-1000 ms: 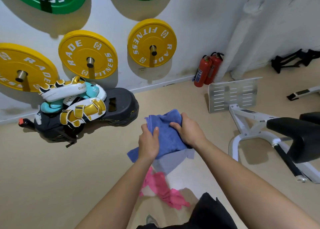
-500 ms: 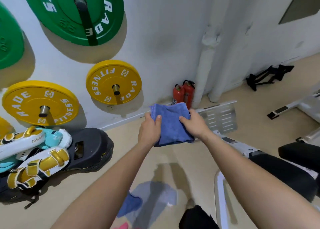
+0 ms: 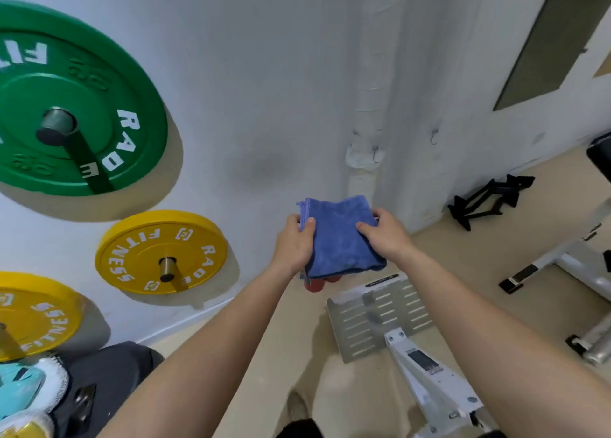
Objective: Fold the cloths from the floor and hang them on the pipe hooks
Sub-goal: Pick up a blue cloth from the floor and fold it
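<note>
green weight plate (image 3: 71, 107) on wall | two yellow weight plates (image 3: 161, 252) below | perforated metal plate (image 3: 380, 322) on floor | black stand (image 3: 489, 199) by wall

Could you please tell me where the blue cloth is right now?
The blue cloth is mid-frame in the head view, folded and held up between the left hand and right hand, just below the white pipe on the wall.

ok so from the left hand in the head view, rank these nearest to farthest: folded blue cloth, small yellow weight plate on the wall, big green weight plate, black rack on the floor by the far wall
1. Folded blue cloth: gripped in the left hand, on its right.
2. Small yellow weight plate: on the wall, to the left.
3. Big green weight plate: higher up the wall, further left.
4. Black rack: on the floor, far right.

Three and four are close in the image; treat that order loosely.
</note>
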A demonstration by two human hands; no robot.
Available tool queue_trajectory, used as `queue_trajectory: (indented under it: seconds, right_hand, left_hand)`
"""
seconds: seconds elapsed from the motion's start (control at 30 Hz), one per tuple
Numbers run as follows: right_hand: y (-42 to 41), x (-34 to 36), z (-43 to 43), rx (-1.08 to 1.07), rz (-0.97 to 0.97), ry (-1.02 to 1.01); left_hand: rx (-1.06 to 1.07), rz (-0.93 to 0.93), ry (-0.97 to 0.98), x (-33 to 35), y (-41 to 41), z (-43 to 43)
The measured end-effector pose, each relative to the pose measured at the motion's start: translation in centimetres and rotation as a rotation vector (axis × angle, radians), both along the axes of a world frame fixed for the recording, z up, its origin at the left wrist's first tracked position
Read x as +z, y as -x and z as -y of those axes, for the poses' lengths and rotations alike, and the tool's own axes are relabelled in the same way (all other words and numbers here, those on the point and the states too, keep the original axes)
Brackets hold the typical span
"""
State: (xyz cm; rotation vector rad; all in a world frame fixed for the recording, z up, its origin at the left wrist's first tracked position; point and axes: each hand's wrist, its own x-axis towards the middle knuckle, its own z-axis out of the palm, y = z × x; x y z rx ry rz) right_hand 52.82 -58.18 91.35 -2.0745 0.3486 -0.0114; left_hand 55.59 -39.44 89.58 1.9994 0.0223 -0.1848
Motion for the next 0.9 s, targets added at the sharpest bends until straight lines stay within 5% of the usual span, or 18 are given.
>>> queue_trajectory:
  seconds: [0.53,0.9]
  right_hand:
    - [-28.1,-6.0,14.5,-0.18,-0.098,0.174]
    - [-44.9,-13.0,26.6,-0.073,-0.075,0.164]
  left_hand:
    - [-0.132,-0.101,0.096,-6.2,-30.2,14.4]
    - [0.222,-0.15,0.181,-12.4,-41.9,26.2]
